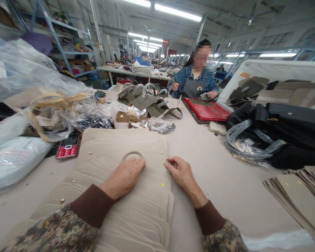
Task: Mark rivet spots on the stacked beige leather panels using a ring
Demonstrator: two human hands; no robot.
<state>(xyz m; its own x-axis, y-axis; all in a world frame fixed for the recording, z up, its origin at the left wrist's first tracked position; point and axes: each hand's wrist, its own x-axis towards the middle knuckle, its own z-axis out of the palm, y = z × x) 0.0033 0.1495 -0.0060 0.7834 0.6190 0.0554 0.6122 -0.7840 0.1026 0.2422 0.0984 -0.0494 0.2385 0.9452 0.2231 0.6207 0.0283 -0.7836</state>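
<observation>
Left hand (126, 176): fingers curled down over near end of handle loop (132, 153), pressing it onto top of beige panel stack (107, 143). Loop lies flat, upper centre of stack. Right hand (182, 173): thumb and forefinger pressed together at stack's right edge, just beside brass stud (164, 163); anything between the tips cannot be told. Red phone (68, 147) just left of stack. Black bags (291, 129) well right of stack. Co-worker (196, 80) at red mat (207, 109), beyond stack, far side.
</observation>
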